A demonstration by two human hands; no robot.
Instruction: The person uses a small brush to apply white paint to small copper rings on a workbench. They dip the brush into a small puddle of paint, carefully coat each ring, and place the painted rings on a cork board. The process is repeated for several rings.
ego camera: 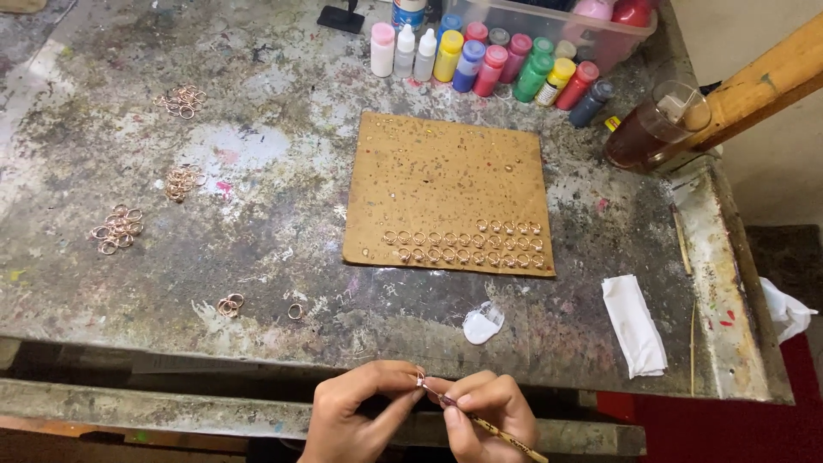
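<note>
Hands meet at the near edge of the paint-stained worktop (257, 257) in the head view. Our left hand (356, 411) pinches a small ring (420, 378) between thumb and fingertips, and our right hand (489, 411) grips a thin brush (480, 422) whose tip touches the ring. Just beyond them we see a white blob of paint (483, 324) on the worktop. Farther off lies a brown cardboard sheet (450, 171) with rows of rings (467, 244) along its near edge. Loose ring piles (117, 228) sit to the left, paint bottles (489, 60) stand at the far edge, and a folded white cloth (634, 324) lies to the right.
</note>
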